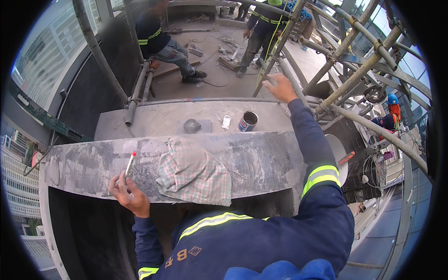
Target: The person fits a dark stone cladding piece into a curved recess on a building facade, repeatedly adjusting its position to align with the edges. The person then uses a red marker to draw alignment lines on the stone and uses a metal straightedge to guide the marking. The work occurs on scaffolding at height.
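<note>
My left hand [129,195] is at the near edge of a stained grey ledge [100,163], its fingertips pinching a slim white tube with a red cap [131,164], held upright. To its right a crumpled checked cloth [195,171] drapes over the ledge's front edge. My right hand [281,88] is stretched far forward, fingers bent together, beside a slanted scaffold pole [280,46]; what it holds, if anything, I cannot make out. Beyond the ledge stand an open tin [248,121], a small white object [227,122] and a grey lump [192,125] on a flat board [208,127].
Scaffold tubes [357,67] cross on the right, and another pole [99,53] slants at the left. Two people [161,46] work ahead among debris; another person in a blue helmet [393,99] is far right. A round pale container [333,154] sits beside my right arm.
</note>
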### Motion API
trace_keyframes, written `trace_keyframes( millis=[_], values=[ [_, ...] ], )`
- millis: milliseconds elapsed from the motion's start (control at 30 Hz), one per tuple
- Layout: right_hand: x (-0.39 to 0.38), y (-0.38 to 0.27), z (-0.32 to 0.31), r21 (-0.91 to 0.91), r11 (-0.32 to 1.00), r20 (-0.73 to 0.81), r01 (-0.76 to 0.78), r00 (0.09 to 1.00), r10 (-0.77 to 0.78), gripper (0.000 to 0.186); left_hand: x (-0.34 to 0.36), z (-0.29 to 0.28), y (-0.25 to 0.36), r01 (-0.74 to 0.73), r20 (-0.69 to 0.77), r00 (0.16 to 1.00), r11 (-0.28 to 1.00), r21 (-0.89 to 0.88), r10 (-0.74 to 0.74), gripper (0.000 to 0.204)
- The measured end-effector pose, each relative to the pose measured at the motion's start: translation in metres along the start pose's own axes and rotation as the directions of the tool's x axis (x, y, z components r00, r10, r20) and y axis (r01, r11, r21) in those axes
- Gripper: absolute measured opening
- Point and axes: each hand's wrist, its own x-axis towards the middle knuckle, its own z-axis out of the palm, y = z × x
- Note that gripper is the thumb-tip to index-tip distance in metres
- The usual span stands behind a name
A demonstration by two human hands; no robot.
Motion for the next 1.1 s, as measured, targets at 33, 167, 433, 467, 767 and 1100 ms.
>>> trace_keyframes(
  millis=[33, 167, 433, 467, 767, 1100],
  values=[
    [0.016, 0.004, 0.009, 0.021, 1.000, 0.014, -0.017, 1.000, 0.017, 0.059, -0.002, 0.000, -0.001, 0.014, 0.004, 1.000, 1.000, 0.000, -0.014, 0.022],
    [0.067, 0.014, 0.051, 0.112, 0.986, 0.094, -0.121, 0.989, 0.111, 0.068, 0.000, -0.002, 0.001, -0.004, -0.034, 0.999, 1.000, 0.012, 0.004, 0.021],
    [0.142, 0.069, 0.115, 0.403, 0.864, -0.031, -0.303, 0.939, 0.343, 0.083, 0.003, 0.000, 0.007, 0.032, -0.018, 0.999, 0.997, 0.076, -0.031, 0.020],
    [0.147, 0.067, 0.121, 0.442, 0.842, -0.062, -0.310, 0.926, 0.373, 0.085, 0.003, 0.000, 0.007, 0.007, -0.023, 1.000, 0.995, 0.095, -0.005, 0.020],
    [0.168, 0.068, 0.134, 0.846, 0.052, 0.439, -0.531, 0.747, 0.499, 0.109, 0.004, -0.002, 0.006, 0.010, -0.026, 1.000, 0.990, 0.142, -0.007, 0.019],
    [0.177, 0.010, 0.151, 0.694, -0.610, 0.592, -0.381, 0.784, 0.184, 0.103, 0.004, -0.007, 0.006, 0.018, -0.043, 0.999, 0.988, 0.150, -0.012, 0.019]
  ],
)
